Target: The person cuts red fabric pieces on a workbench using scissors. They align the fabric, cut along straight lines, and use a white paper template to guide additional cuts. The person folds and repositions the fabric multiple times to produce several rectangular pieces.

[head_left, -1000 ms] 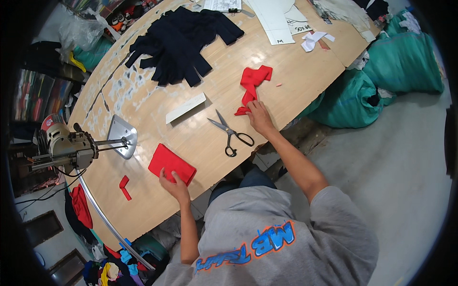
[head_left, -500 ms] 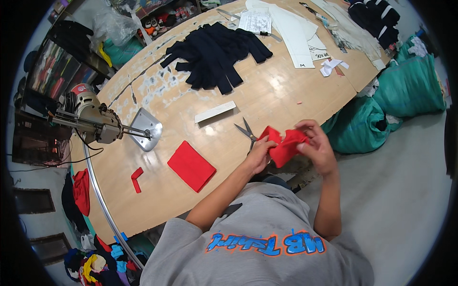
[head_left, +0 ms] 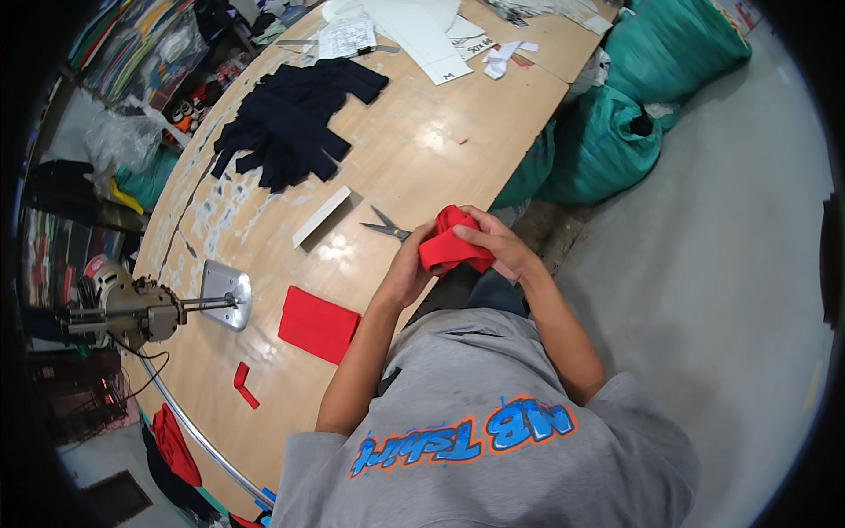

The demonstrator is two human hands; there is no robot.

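Both hands grip a red piece of fabric (head_left: 462, 253) at the table's near edge, folded or looped over itself. My left hand (head_left: 410, 268) pinches its left side, and my right hand (head_left: 497, 242) has its fingers behind the cloth and the thumb across the top. Just left of the cloth lies a pair of dark scissors (head_left: 387, 226) with blades apart, its handles partly hidden by my left hand. A folded red cloth (head_left: 319, 324) rests flat on the table left of my forearm, and a small bent red strip (head_left: 244, 385) lies beyond it.
On the wooden table (head_left: 414, 167) are a white card strip (head_left: 322, 216), a heap of navy fabric pieces (head_left: 290, 123) and white paper patterns (head_left: 422, 40). A cutting machine (head_left: 150, 312) with a metal base plate stands at the left. Green sacks (head_left: 607, 145) sit on the floor at right.
The view has turned, shifting the table contents leftward and tilting them. My right hand has closed in on the red fabric, which is now held more compactly between both hands.
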